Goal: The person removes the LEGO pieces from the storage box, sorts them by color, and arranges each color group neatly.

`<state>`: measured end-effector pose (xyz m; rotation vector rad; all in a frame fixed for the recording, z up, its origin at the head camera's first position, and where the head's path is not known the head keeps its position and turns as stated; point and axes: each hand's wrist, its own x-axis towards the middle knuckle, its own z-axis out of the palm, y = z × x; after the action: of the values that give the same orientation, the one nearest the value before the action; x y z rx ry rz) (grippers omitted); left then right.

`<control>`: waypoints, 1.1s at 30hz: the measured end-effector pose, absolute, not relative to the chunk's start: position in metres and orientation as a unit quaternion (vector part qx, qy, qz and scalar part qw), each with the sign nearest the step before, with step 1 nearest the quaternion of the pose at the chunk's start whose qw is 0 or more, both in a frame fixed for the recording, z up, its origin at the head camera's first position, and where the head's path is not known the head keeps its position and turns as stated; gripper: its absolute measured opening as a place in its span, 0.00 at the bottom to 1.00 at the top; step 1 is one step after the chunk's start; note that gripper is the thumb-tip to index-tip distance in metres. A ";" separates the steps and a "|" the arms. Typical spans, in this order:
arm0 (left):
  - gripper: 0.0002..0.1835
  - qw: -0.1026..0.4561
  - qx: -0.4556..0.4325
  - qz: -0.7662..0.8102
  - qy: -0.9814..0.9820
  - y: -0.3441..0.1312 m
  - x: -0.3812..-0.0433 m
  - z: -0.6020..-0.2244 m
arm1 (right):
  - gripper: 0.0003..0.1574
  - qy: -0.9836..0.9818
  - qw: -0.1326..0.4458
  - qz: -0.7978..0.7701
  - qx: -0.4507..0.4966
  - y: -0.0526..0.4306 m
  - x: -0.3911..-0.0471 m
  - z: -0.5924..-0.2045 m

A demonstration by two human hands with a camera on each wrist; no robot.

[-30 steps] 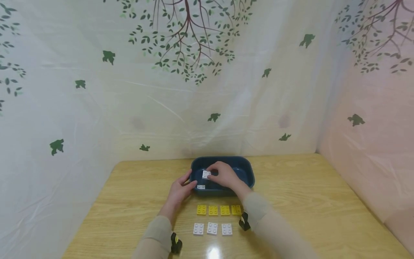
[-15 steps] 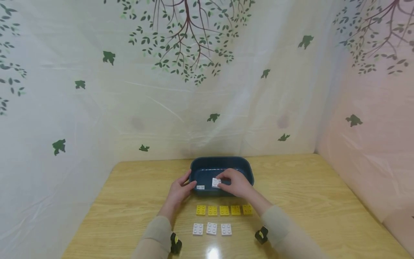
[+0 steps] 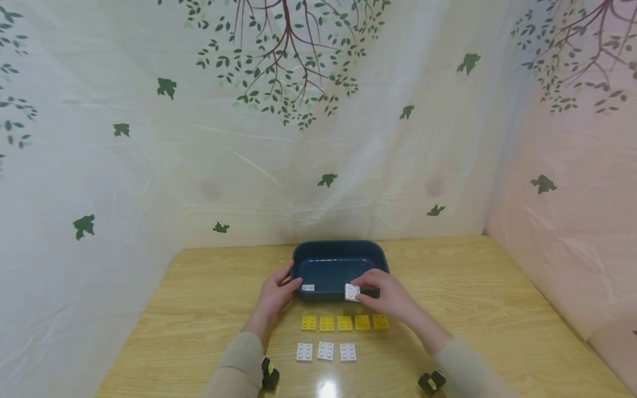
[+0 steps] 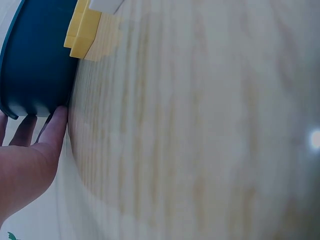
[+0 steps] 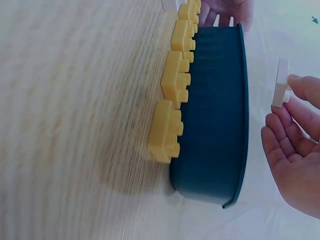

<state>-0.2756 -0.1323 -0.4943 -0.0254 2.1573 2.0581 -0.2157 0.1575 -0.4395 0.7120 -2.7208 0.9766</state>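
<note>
My right hand [image 3: 390, 298] pinches a white toy brick [image 3: 351, 292] with studs between thumb and fingers. In the head view the brick overlaps the front rim of the dark blue bin [image 3: 328, 271], and the right wrist view shows it raised above the rim. My left hand [image 3: 273, 294] rests against the bin's left end, its fingers and thumb extended along the outer wall [image 4: 40, 65]. Inside the bin, at the front left, lies another white brick [image 3: 308, 287], partly hidden by the wall.
A row of several yellow bricks [image 3: 344, 323] lies on the wooden table [image 3: 448, 287] just in front of the bin. Nearer to me is a row of three white bricks [image 3: 325, 351]. A pale curtain [image 3: 249, 166] with leaf prints hangs behind the table.
My right hand has brought the white brick from inside the bin toward me and rightward, up over the front rim. The left hand and the bin have stayed put.
</note>
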 end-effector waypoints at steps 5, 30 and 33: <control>0.33 0.082 -0.013 0.687 0.722 -0.133 -0.277 -0.494 | 0.13 -0.915 0.074 0.324 0.228 0.167 -0.202 -0.436; 0.33 0.092 -0.002 0.683 0.724 -0.133 -0.282 -0.492 | 0.13 -0.903 0.027 0.323 0.282 0.193 -0.163 -0.472; 0.33 0.093 -0.011 0.685 0.722 -0.133 -0.282 -0.492 | 0.13 -0.902 0.024 0.322 0.287 0.193 -0.161 -0.474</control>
<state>-0.2816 -0.1331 -0.4921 -0.0322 2.1436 2.0339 -0.1614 0.1932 -0.4745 0.8883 -2.7901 0.9965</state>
